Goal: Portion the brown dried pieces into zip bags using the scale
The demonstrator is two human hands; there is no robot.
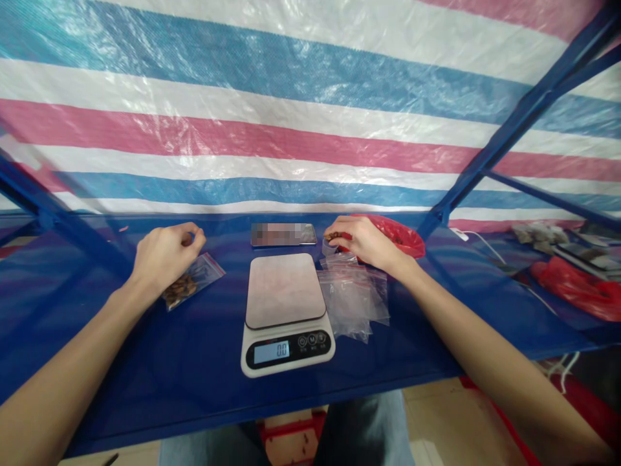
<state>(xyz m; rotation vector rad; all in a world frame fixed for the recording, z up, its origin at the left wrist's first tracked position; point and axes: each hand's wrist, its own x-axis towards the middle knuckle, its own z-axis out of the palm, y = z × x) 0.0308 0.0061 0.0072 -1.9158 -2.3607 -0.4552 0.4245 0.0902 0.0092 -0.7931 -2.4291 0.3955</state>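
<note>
Fingers of your right hand pinch brown pieces by the red bag, right and far of the scale. Your left hand curls over the filled pouch, left; whether it grips anything, you cannot tell.

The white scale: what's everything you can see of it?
The white scale lies flat on the blue table, its pale, dark-edged top plate at the back. In front, a black panel holds a lit display reading 0.0 and three round buttons. It looks plastic. Clear bags lie along its right side; I can't tell if they touch.
</note>
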